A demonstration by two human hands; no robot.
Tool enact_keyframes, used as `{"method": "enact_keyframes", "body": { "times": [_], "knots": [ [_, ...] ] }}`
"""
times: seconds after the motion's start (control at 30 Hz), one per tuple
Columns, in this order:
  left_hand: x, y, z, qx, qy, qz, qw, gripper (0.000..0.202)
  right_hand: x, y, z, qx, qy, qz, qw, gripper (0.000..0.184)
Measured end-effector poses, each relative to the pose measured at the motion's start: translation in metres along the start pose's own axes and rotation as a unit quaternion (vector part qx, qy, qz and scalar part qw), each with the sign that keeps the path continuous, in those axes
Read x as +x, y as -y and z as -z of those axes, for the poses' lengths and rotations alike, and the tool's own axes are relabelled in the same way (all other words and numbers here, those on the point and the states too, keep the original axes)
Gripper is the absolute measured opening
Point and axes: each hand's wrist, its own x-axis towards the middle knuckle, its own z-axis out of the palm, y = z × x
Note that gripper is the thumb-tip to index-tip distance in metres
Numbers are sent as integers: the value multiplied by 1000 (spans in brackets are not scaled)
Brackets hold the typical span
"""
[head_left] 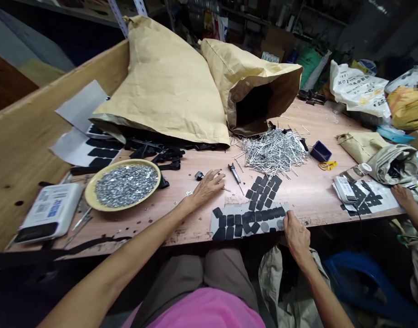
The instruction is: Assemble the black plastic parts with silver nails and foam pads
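My left hand (209, 187) lies low over the table with its fingers stretched out, beside a small black part (198, 175). A thin metal pin lies by its fingertips. My right hand (297, 233) is closed in a pinch at the right end of a sheet of black adhesive pads (241, 223); a thin metal pin (282, 207) appears to stick out from its fingers. Loose rows of black pads (263, 191) lie behind the sheet. Between the hands and the pin pile is a narrow black part with a metal rod (235, 175).
A yellow bowl of small metal pieces (127, 187) and a white scale (50, 212) are at left. Behind stand two large paper sacks (171, 82), with a pile of metal pins (275, 150) and a dark blue box (320, 151). A co-worker's hand (402, 196) is at far right.
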Motion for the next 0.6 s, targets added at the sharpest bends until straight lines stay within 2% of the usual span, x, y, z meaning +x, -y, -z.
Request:
{"method": "enact_keyframes", "body": {
  "times": [0.13,0.3,0.37,0.47,0.6],
  "knots": [
    [8,-12,6,-29,-64,-24,997,17,32,4,7,-3,-20,-4,1000,28],
    [21,-42,33,-61,-138,-35,988,22,58,9,14,8,2,45,999,25],
    [23,-56,45,-70,-150,-19,986,21,59,6,14,10,2,72,997,24],
    [24,-78,59,-83,-173,19,981,16,65,-3,15,-15,11,77,997,26],
    [27,-107,69,-113,-196,58,972,13,87,-11,18,-75,42,87,993,32]
  ]
}}
